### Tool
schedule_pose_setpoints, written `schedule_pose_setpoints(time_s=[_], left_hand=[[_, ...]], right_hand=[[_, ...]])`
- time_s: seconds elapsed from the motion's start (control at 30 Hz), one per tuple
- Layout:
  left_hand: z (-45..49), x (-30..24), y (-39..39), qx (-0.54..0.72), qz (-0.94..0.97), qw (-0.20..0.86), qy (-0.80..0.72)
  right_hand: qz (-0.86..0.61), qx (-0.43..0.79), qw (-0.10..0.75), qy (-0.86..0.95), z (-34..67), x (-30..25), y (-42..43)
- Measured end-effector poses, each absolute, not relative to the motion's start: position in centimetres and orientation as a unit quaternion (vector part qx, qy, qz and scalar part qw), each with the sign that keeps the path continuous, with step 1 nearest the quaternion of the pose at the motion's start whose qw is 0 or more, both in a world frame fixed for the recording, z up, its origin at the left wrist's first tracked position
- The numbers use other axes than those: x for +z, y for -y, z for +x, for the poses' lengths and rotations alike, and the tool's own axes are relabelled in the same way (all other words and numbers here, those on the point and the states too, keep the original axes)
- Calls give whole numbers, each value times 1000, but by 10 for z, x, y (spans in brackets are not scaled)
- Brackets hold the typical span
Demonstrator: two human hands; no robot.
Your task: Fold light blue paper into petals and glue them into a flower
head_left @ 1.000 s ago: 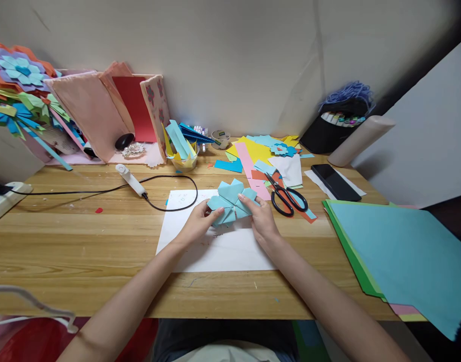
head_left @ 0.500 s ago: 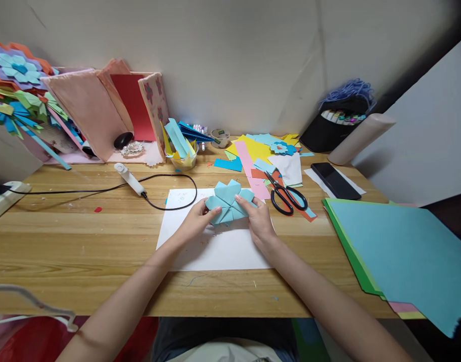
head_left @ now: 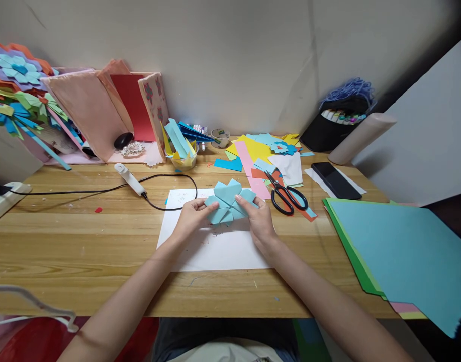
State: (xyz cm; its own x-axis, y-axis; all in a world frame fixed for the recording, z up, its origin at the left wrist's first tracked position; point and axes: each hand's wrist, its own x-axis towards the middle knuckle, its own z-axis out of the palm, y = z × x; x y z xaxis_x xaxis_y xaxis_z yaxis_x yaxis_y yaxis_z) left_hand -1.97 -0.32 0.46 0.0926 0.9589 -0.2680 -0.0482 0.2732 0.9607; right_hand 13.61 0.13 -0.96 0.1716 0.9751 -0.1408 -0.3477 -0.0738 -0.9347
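A light blue folded paper flower (head_left: 227, 196) with several pointed petals is held up between both hands. My left hand (head_left: 194, 216) grips its left petals, thumb on top and fingers mostly hidden beneath. On the opposite side my right hand (head_left: 259, 218) pinches it, the thumb lying near the centre. Below the flower is a white sheet of paper (head_left: 222, 254) with small marks and scraps on it. Black-handled scissors (head_left: 285, 195) lie to the right of my right hand, over paper offcuts.
A glue gun (head_left: 129, 179) trails a black cable at left. Coloured scraps (head_left: 256, 151), a tape roll (head_left: 220, 138) and a plastic cup of paper pieces (head_left: 183, 160) sit at the back. On the right are a phone (head_left: 336, 181), coloured paper sheets (head_left: 399, 241) and a black marker pouch (head_left: 320, 128).
My left thumb has drawn back slightly up and outward along the flower's left edge. The right hand keeps nearly the same grip, and the flower has barely moved.
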Motion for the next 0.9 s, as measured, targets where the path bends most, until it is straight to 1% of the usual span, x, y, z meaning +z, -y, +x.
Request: schedule_pose_setpoints(time_s=[0.27, 0.5, 0.77, 0.9], left_hand=[[-17, 4, 8, 440, 413, 582, -546], [-14, 5, 8, 450, 372, 596, -551], [-11, 10, 7, 431, 352, 626, -546], [-13, 6, 6, 445, 371, 595, -558]], right_hand=[[-497, 551, 584, 328, 134, -11, 1], [-498, 559, 577, 328, 134, -11, 3], [-495, 599, 553, 301, 142, -13, -5], [-503, 613, 531, 299, 144, -10, -6]])
